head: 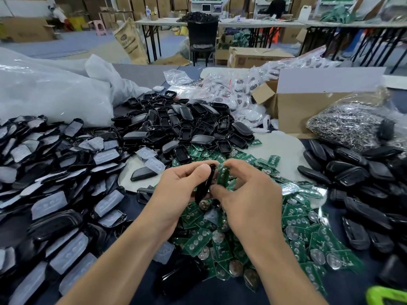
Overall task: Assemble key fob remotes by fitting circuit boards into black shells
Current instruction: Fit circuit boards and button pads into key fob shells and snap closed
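My left hand grips a black shell held on edge above the table. My right hand pinches a green circuit board right beside the shell, almost touching it. Below both hands lies a heap of green circuit boards with round coin cells. A pile of empty black shells sits behind the hands.
Black shell halves with clear button pads cover the left side. More closed black shells lie at the right. A cardboard box, a bag of metal rings and white plastic bags stand at the back.
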The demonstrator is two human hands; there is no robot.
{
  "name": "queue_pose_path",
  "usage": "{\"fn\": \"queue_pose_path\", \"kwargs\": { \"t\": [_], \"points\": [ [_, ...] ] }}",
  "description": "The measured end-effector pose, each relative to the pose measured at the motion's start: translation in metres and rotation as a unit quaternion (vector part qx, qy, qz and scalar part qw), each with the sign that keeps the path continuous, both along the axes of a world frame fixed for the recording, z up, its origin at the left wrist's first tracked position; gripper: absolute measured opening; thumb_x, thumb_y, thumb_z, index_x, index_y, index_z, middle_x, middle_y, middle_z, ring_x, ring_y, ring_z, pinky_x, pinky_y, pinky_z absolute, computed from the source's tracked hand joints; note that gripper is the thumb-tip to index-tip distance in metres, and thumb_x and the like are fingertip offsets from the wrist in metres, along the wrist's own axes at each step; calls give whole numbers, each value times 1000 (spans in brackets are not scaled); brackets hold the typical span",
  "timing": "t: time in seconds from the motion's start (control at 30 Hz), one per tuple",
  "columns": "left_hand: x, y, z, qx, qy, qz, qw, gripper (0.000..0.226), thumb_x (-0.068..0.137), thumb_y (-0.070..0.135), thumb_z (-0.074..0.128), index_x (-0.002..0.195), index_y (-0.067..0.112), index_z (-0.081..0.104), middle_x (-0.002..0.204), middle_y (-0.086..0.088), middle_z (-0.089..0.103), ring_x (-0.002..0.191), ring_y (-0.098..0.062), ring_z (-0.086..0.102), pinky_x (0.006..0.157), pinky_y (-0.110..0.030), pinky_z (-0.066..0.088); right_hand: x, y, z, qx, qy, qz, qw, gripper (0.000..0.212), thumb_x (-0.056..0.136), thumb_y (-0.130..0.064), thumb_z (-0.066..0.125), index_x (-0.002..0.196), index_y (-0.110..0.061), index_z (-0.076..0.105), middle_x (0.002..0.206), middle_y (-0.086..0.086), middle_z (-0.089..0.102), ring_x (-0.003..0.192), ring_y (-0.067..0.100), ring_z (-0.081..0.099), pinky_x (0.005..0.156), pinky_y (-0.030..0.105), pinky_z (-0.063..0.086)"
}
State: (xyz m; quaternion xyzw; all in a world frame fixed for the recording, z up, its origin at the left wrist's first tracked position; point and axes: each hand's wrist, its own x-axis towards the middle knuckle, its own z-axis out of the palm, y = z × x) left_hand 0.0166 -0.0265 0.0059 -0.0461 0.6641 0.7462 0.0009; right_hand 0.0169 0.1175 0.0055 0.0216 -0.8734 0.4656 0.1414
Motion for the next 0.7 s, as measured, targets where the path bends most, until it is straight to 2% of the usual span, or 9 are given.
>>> {"fn": "queue_pose_path", "kwargs": {
  "t": [0.07, 0.17, 0.2, 0.23, 0.27, 0.33, 0.4, 0.57, 0.7],
  "points": [
    [0, 0, 0, 9, -4, 1, 1000, 28, 87, 40, 66, 106, 30, 83, 106, -4, 81, 101, -21, 77, 81, -30, 64, -4, 3, 0, 0, -9, -23, 1000, 45, 64, -44, 97, 101, -40, 71, 83, -24, 71, 71, -2, 62, 72, 26, 53],
    [0, 1, -1, 17, -3, -8, 1000, 34, 81, 45, 65, 106, 30, 83, 107, -5, 81, 100, -21, 77, 77, -27, 62, -9, 6, -4, -34, -24, -24, 999, 36, 65, -41, 96, 74, -32, 63, 58, -17, 63, 49, 3, 57, 48, 20, 43],
    [0, 2, -1, 19, -3, -8, 1000, 34, 82, 45, 65, 106, 29, 83, 108, -5, 81, 99, -20, 77, 75, -25, 61, -9, 6, -5, -52, -26, -12, 998, 30, 68, -37, 95, 71, -31, 66, 57, -16, 65, 55, 4, 62, 44, 17, 42],
    [0, 2, -1, 23, -5, -2, 1000, 34, 82, 45, 65, 105, 27, 83, 107, -6, 81, 98, -20, 77, 74, -25, 61, -9, 5, -6, -71, -30, 0, 997, 26, 71, -34, 94, 69, -32, 69, 62, -14, 69, 70, 2, 66, 52, 15, 51],
    [-1, 2, 0, 31, -9, 11, 999, 34, 82, 44, 65, 103, 24, 83, 106, -7, 81, 97, -19, 77, 72, -25, 61, -8, 5, -6, -94, -35, 8, 995, 22, 73, -34, 93, 69, -32, 72, 68, -11, 73, 82, 0, 64, 68, 11, 51],
    [-1, 1, 0, 56, -18, 44, 997, 37, 81, 44, 66, 101, 18, 83, 104, -11, 80, 91, -20, 77, 68, -26, 61, -8, 4, -4, -132, -48, 10, 990, 14, 78, -38, 88, 74, -41, 75, 69, -7, 74, 68, 15, 67, 59, 14, 54],
    [-2, -2, 2, 85, -31, 70, 993, 41, 85, 43, 64, 104, 9, 79, 102, -14, 80, 85, -21, 77, 64, -27, 62, -10, 7, -1, -172, -75, 21, 982, 16, 89, -34, 79, 81, -47, 75, 66, -9, 74, 52, 21, 62, 53, 31, 56],
    [-3, -5, 2, 104, -59, 74, 990, 47, 106, 37, 53, 91, 3, 81, 101, -16, 80, 73, -15, 75, 54, -22, 59, -13, 9, 1, -313, -165, 86, 931, 32, 99, 4, 56, 106, -24, 70, 60, 4, 66, 50, 13, 52, 50, 25, 45],
    [-4, -10, 1, 132, -69, 74, 986, 41, 102, 37, 60, 95, 1, 80, 102, -16, 80, 76, -18, 77, 54, -23, 60, -9, 10, 5, -380, -142, 81, 911, 23, 91, 12, 63, 99, -10, 60, 64, 9, 70, 52, 15, 59, 52, 21, 50]
  ]
}}
